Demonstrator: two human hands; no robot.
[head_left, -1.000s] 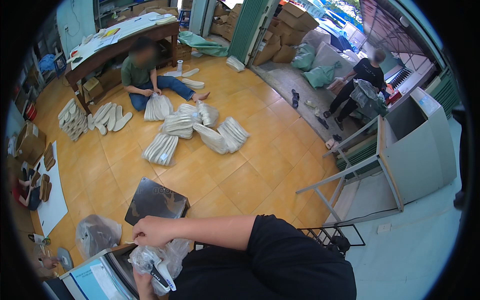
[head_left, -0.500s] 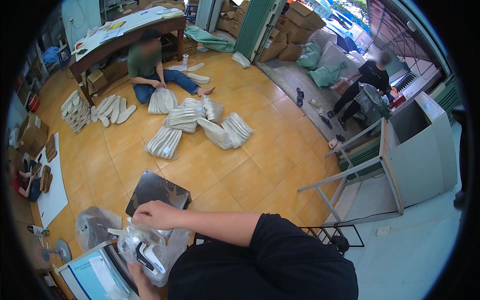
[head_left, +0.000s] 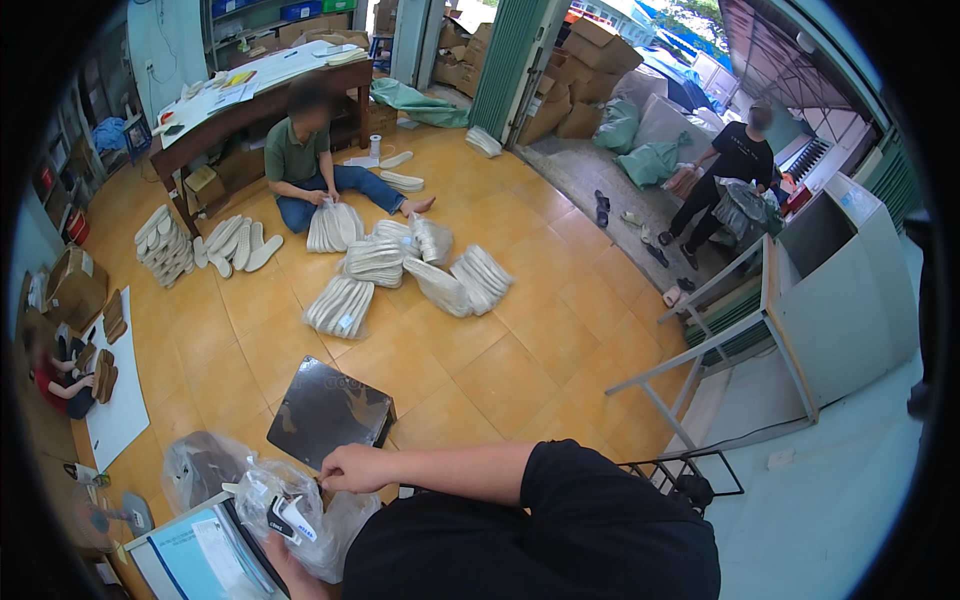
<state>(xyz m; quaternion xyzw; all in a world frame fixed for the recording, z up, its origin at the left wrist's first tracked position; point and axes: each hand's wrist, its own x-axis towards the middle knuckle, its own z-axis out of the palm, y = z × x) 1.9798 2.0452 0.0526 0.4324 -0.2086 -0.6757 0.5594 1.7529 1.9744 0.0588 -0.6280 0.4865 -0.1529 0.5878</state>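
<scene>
tiled floor (head_left: 565, 350) | left hand (head_left: 287, 566): clear bag (head_left: 327, 532) | inside: black-and-white parts (head_left: 291, 518)

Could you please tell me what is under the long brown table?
Under the long brown table, a cardboard box shows near its left end. What lies behind the seated person is covered and cannot be seen.

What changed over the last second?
Clear plastic bag shifted left and away from the body; right hand moved right relative to it; whether it grips anything is unclear. Unchanged: left hand holding the bag, bagged insoles on the floor.
</scene>
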